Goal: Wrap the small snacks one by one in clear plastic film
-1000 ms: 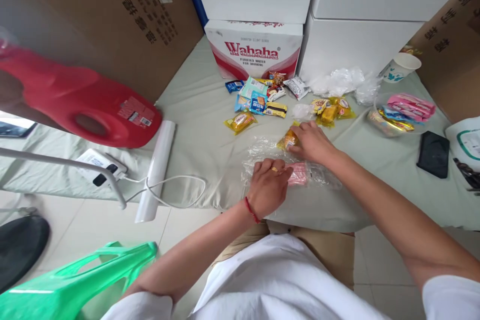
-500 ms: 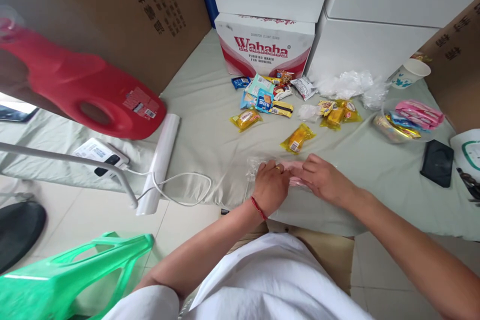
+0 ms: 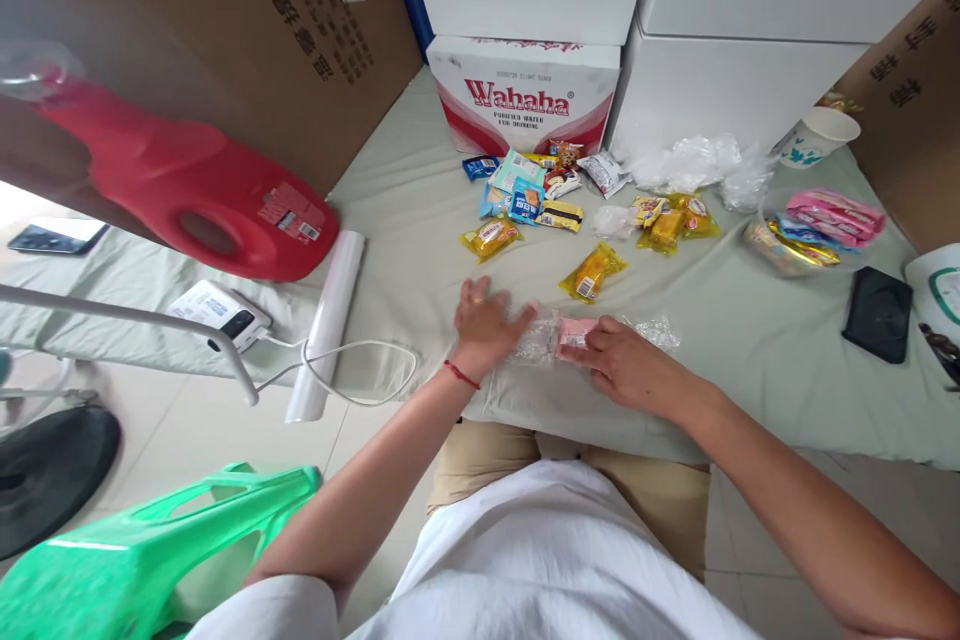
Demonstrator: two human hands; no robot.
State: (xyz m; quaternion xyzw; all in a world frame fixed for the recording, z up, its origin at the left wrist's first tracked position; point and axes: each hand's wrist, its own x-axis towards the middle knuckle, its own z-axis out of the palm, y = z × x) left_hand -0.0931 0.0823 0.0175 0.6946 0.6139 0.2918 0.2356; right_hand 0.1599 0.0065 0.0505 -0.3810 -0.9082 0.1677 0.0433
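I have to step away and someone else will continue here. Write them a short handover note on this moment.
Left hand: flat, fingers spread, pressing the clear plastic bag onto the grey-green cloth.
Right hand: fingertips on the pink snack packet at the bag.
Done: pink packet is at the bag; whether fully inside, unclear.
Left: yellow snack packet lies loose just beyond the bag; more wrapped snacks lie near the Wahaha box.
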